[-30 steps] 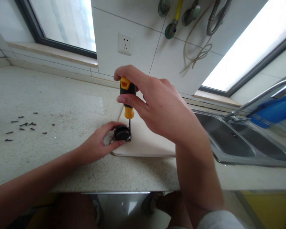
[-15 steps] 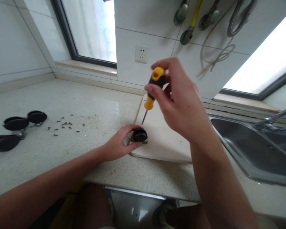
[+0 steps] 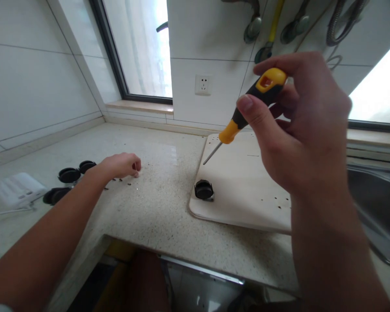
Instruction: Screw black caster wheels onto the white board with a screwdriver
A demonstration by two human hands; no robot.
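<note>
The right hand (image 3: 300, 125) grips a screwdriver (image 3: 242, 116); whether the left hand (image 3: 121, 165), curled by the screws (image 3: 129, 184) left of centre, holds one I can't tell. Best pinch singly, screwdriver clear of the mid-frame caster (image 3: 203, 190).

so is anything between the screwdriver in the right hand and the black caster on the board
Nothing visible: the screwdriver in the right hand slants down, its tip apart from the black caster, and only the pale board shows between them.

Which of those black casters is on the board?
The caster at the near left corner of the board; the other casters lie on the countertop, farther left.
</note>
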